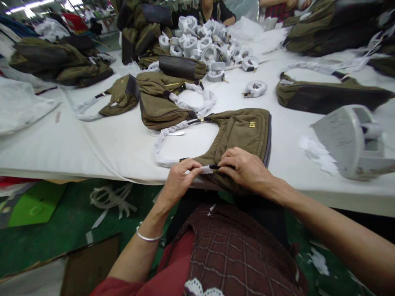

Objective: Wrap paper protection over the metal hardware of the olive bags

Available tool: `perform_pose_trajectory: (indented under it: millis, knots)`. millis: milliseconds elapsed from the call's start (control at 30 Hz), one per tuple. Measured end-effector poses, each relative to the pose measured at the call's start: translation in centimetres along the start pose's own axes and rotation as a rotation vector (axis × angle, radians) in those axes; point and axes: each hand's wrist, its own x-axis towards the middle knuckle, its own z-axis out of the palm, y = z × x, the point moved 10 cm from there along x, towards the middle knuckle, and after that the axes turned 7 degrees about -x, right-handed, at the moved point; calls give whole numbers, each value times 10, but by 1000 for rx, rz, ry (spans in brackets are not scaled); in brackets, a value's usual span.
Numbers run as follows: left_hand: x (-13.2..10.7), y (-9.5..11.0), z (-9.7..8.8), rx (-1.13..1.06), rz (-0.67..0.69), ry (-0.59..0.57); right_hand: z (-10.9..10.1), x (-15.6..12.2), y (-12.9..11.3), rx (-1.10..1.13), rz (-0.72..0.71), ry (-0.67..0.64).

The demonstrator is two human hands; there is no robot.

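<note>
An olive-green fabric shoulder bag (240, 135) lies at the table's front edge, a small gold emblem on its pocket. Its handle (159, 148), wrapped in white paper, loops out to the left. My left hand (180, 179) pinches the end of a short white strip (206, 169) by the bag's near edge. With thumb and fingers, my right hand (242, 166) grips a narrow black tab (214, 167) at the strip's other end. The tab's attachment to the bag is hidden under my fingers. A second olive bag (157, 105) lies just beyond, touching or nearly touching the first.
Rolled, white-wrapped straps (197, 43) are heaped at the back, near a seated person. A grey tape dispenser (348, 139) stands right, with white scraps (317, 154) beside it. More olive bags (61, 61) are piled left, centre back and right. White strips (112, 199) lie on the green floor.
</note>
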Motion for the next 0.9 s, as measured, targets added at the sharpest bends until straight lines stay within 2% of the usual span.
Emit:
perform_pose_trajectory:
  millis: [367, 567, 700, 900]
  knots:
    - [-2, 9, -7, 41, 33, -9, 2, 0, -1, -71, 18, -48]
    - [-1, 16, 0, 122, 91, -16, 2, 1, -4, -97, 15, -80]
    - [4, 36, 13, 284, 192, -41, 4, 0, -6, -89, -2, -92]
    - [3, 63, 32, 678, 301, -87, 1, -4, 3, 13, -21, -41]
